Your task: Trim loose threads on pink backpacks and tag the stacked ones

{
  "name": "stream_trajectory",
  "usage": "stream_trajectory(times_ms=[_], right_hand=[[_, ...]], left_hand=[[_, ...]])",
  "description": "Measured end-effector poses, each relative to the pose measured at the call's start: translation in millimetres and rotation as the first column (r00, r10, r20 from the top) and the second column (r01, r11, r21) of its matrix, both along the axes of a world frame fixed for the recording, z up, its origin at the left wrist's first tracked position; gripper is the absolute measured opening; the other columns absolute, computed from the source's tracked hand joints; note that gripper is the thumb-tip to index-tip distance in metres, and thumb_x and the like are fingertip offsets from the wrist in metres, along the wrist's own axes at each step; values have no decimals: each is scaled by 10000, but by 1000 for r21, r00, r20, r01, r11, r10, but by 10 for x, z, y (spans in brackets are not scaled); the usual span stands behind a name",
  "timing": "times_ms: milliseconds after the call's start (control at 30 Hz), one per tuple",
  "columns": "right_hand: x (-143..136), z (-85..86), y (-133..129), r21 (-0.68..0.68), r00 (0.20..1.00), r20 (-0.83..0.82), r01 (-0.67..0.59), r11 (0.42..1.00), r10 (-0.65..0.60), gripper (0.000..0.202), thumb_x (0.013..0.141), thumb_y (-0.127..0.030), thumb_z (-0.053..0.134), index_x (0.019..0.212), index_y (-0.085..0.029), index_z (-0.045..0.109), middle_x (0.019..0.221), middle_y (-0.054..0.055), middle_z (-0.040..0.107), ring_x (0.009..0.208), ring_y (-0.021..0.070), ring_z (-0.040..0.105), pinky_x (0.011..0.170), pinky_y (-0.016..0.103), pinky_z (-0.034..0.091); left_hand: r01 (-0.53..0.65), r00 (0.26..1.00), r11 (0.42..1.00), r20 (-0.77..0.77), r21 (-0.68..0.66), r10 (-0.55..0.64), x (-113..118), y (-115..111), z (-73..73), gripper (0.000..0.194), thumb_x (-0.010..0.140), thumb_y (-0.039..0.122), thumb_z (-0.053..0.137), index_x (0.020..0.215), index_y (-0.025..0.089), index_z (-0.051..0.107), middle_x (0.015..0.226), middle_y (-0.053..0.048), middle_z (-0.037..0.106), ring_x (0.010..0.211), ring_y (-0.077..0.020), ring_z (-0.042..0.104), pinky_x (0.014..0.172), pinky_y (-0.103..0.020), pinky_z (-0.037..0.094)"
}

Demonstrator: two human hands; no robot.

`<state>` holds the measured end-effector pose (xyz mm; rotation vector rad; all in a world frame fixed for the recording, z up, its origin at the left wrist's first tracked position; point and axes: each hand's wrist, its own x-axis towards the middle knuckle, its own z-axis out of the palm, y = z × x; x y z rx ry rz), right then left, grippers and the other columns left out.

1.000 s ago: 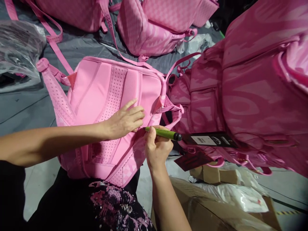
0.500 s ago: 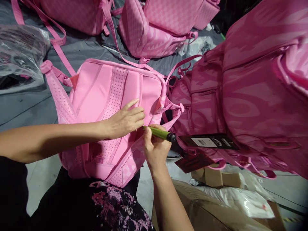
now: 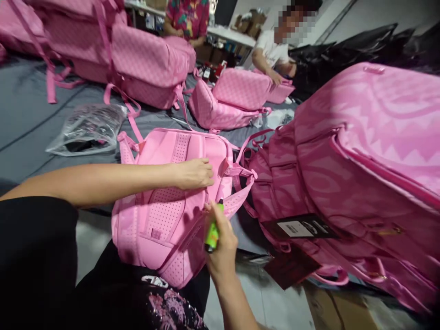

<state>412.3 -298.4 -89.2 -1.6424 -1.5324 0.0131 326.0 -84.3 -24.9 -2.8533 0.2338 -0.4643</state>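
A pink backpack (image 3: 195, 211) lies in front of me with its padded back panel and straps facing up, its lower end at my lap. My left hand (image 3: 195, 174) is closed on the padding of that panel, fingers curled down. Just below and right of it, my right hand (image 3: 223, 233) grips a green pen-shaped tool (image 3: 212, 234) with black ends, blurred by motion. That tool is upright over the backpack's lower right part, close to a shoulder strap (image 3: 237, 199). Whether its tip touches the fabric I cannot tell.
A large pink backpack (image 3: 309, 156) with a black hang tag (image 3: 299, 228) stands close on the right. More pink backpacks (image 3: 144, 64) line the grey-covered table (image 3: 27, 123). A clear plastic bag (image 3: 92, 128) lies left. Two people (image 3: 273, 52) are across the table.
My view has tilted up, bringing the far table and people into sight. The green tool has swung from nearly level to upright in my right hand. My left fingers have curled in.
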Motion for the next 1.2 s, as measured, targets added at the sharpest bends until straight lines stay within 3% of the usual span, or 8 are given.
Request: stream_trajectory(times_ms=[100, 300, 400, 567, 767, 867, 967, 1200], right_hand=[[-82, 137, -8, 107, 955, 295, -61, 992, 27, 480, 904, -171, 469, 1365, -294, 509, 1093, 91, 701, 996, 245, 666, 966, 488, 452], [451, 931, -81, 149, 793, 601, -237, 960, 103, 321, 912, -183, 506, 1166, -334, 631, 1216, 41, 671, 1029, 226, 633, 966, 447, 436], [538, 967, -162, 31, 758, 626, -259, 965, 183, 309, 919, -167, 498, 1193, -255, 611, 1107, 82, 698, 953, 223, 646, 910, 418, 477], [318, 405, -176, 90, 798, 577, -276, 957, 176, 296, 900, -146, 504, 1182, -196, 575, 1100, 144, 681, 1021, 271, 632, 805, 426, 534], [159, 232, 107, 194, 912, 360, -278, 941, 195, 452, 870, -85, 560, 1276, -270, 486, 1299, 116, 612, 1192, 264, 575, 923, 457, 489], [136, 313, 299, 192, 955, 255, -202, 960, 150, 368, 870, -148, 581, 1211, -254, 495, 1103, 83, 652, 1020, 242, 610, 846, 413, 491], [79, 350, 294, 152, 965, 213, -184, 971, 149, 254, 884, -196, 571, 1122, -248, 500, 917, 35, 601, 861, 212, 586, 744, 358, 472], [-10, 299, -179, 69, 903, 305, -338, 938, 303, 275, 870, -83, 459, 1092, -239, 505, 891, 47, 545, 840, 202, 529, 734, 358, 441]], left_hand=[[-121, 993, 993, -8, 10, 121, -211, -139, 390, 63, 834, 217, 625, 795, 169, 637, 798, -53, 693, 762, -202, 611, 705, -365, 420], [-448, 890, 885, 31, -128, 455, -576, -839, 1103, 258, 904, 357, 559, 937, 122, 660, 883, -113, 705, 885, -260, 646, 716, -384, 439], [-488, 871, 817, -115, -307, 477, -627, -1060, 851, 292, 919, 395, 557, 917, 127, 673, 874, -102, 710, 830, -230, 660, 672, -334, 451], [-385, 923, 858, -158, -339, 352, -597, -1065, 227, 182, 905, 171, 523, 1010, 133, 666, 955, -93, 717, 921, -212, 654, 799, -331, 473], [-438, 877, 855, 80, -276, 475, -753, -767, 614, 313, 903, 195, 556, 1211, 167, 602, 1293, -120, 611, 1214, -255, 525, 952, -380, 417], [-514, 851, 795, -80, -322, 518, -655, -529, 743, 612, 852, 340, 672, 1398, 179, 448, 1451, -131, 485, 1322, -283, 423, 1006, -397, 372], [-589, 804, 761, -291, -272, 518, -482, -356, 670, 781, 811, 463, 701, 1453, 163, 374, 1315, -141, 596, 1178, -308, 530, 940, -412, 381], [-516, 843, 850, -242, -107, 481, -275, -359, 381, 720, 804, 416, 704, 1405, 131, 429, 1213, -155, 627, 1091, -302, 564, 920, -402, 373]])
